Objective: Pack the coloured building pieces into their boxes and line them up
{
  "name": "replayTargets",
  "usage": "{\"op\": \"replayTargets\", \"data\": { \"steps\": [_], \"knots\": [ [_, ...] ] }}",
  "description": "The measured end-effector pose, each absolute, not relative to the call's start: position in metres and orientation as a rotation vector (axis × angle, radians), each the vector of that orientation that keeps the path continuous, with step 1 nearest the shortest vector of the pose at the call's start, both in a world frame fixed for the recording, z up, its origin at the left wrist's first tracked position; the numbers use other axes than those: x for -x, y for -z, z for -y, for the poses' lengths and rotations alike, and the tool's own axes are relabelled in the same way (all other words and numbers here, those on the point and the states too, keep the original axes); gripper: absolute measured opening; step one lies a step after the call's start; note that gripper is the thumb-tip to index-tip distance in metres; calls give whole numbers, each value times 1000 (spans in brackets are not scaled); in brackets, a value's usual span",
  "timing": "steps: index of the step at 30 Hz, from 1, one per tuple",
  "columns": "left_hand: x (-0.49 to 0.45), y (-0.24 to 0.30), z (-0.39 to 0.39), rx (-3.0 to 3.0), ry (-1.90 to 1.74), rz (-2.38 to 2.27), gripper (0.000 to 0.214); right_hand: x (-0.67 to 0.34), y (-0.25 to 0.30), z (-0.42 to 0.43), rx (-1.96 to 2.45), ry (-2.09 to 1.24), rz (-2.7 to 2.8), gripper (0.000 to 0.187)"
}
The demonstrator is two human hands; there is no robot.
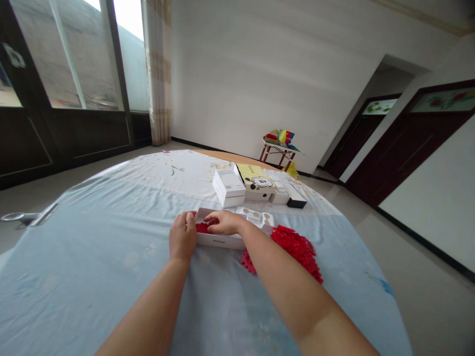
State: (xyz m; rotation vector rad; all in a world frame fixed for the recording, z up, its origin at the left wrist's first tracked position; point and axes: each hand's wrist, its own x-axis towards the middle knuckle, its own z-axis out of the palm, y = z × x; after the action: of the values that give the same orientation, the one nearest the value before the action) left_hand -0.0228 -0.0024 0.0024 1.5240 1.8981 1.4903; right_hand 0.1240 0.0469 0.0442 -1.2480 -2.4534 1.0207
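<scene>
A long shallow white box (221, 241) stands on the table in front of me, its top open and small dark lettering on the near side. My left hand (183, 235) is closed around its left end. Over the box, my right hand (224, 222) reaches in with bent fingers, touching a red piece (202, 228) inside; its fingertips are partly hidden. Just right of the box, partly behind my right forearm, lies a heap of red toothed pieces (297, 247).
Behind the box sit a white tray with round hollows (256, 216), a white carton (230, 188), a yellow cartoon box (256, 179) and a black-and-white box (296, 197). A light blue cloth (111, 277) covers the round table. A small side table (280, 146) stands by the wall.
</scene>
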Motion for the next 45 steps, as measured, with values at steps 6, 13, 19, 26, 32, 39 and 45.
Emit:
{"op": "replayTargets", "data": {
  "steps": [6,13,19,26,32,39,45],
  "knots": [
    [20,-1,8,-1509,-1515,-1900,34,-121,-40,-49,1202,-860,2499,30],
    [14,-5,14,-1446,-1507,-1913,35,-176,-75,-4,1293,-549,2085,30],
    [16,4,7,-1345,-1568,-1848,37,-243,-73,60,1396,-498,2234,44],
    [19,7,6,-1315,-1597,-1831,41,-246,-57,76,1384,-441,2521,67],
    [18,7,6,-1399,-1545,-1886,40,-246,-48,74,1421,-271,2519,57],
    [20,5,9,-1493,-1517,-1887,39,-267,-59,71,1617,-218,2401,63],
    [19,3,9,-1500,-1497,-1887,40,-284,-58,70,1720,-217,2332,73]
  ]
}}
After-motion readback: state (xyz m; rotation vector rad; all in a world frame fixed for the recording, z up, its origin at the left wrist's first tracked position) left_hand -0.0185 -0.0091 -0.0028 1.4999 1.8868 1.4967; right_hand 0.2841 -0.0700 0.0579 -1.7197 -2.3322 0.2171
